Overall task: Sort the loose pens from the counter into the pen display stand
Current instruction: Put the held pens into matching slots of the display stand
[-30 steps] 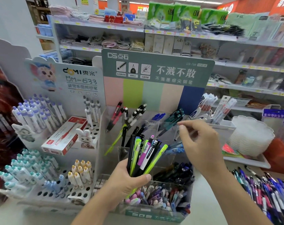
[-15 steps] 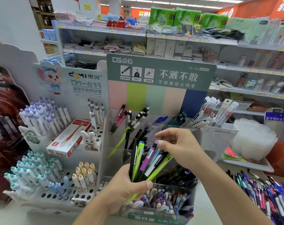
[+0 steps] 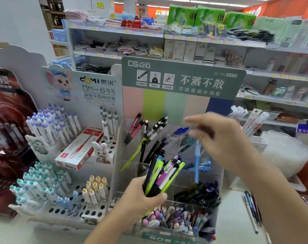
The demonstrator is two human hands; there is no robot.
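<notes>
Blue pen: while it hangs nearly upright, we see a light blue pen (image 3: 196, 162), blurred, over the middle compartments of the pen display stand (image 3: 218, 175).
Right hand: the right hand (image 3: 225, 143) pinches that pen's top end between thumb and fingertips; its grip is narrow and closed on the pen.
Bundle: we hold a bundle of pens (image 3: 164, 173) (green, black, pink and white) fanned upward in front of the stand's centre.
Left hand: the left hand (image 3: 142, 196) wraps the bundle's lower ends, its grip curled tight, thumb across the front.
Stand: clear tiered compartments hold red, black, blue and dark pens; the front bin is full of mixed pens.
Counter: loose pens (image 3: 251, 206) lie on the counter (image 3: 232, 217) at right.
Left side: a white display (image 3: 76, 173) holds capped pens in holes, with a red and white box (image 3: 79, 148) lying on it.
</notes>
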